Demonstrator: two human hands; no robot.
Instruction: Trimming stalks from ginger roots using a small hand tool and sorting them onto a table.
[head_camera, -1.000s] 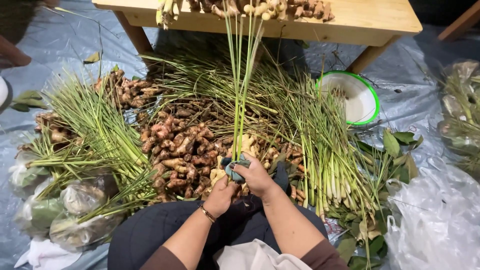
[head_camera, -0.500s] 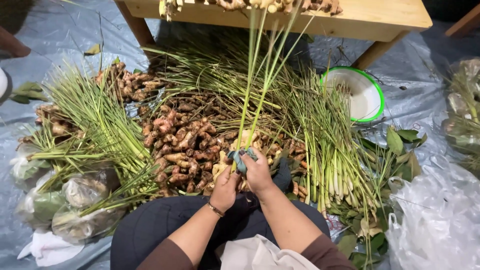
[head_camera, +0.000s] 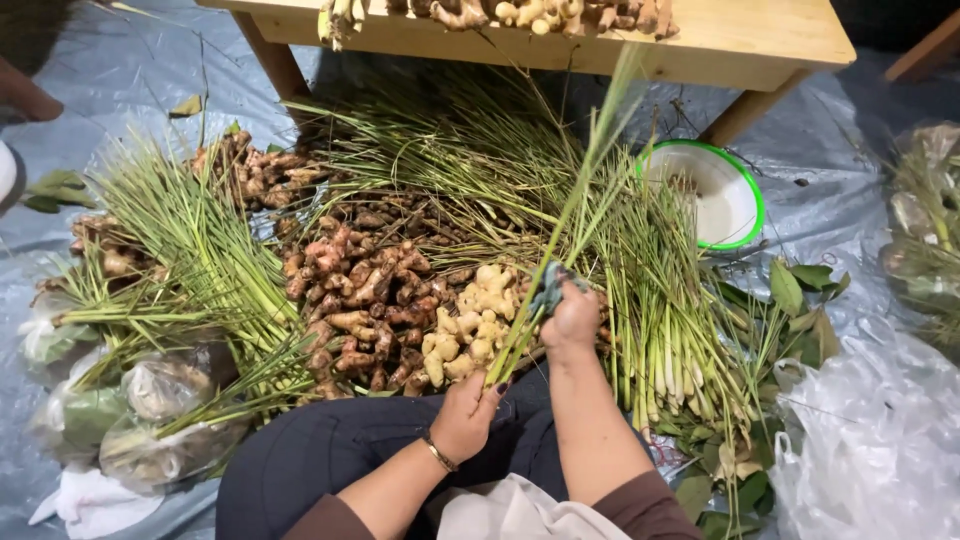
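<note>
Lemongrass bundle (head_camera: 560, 250) slants up over the ginger pile (head_camera: 400, 300). Left hand (head_camera: 465, 415) fingers closed round its base; right hand (head_camera: 572, 318) grips mid-stalks with a teal cloth (head_camera: 548, 290). Best keep base ends level, grip firm.

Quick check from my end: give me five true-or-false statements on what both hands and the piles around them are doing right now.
1. The left hand grips the base of a lemongrass bunch. True.
2. The right hand is empty. False: it holds a grey-green cloth against the stalks.
3. The white bowl has a red rim. False: its rim is green.
4. A pile of ginger roots lies left of the held bunch. True.
5. The wooden table is bare. False: roots lie on it.
</note>
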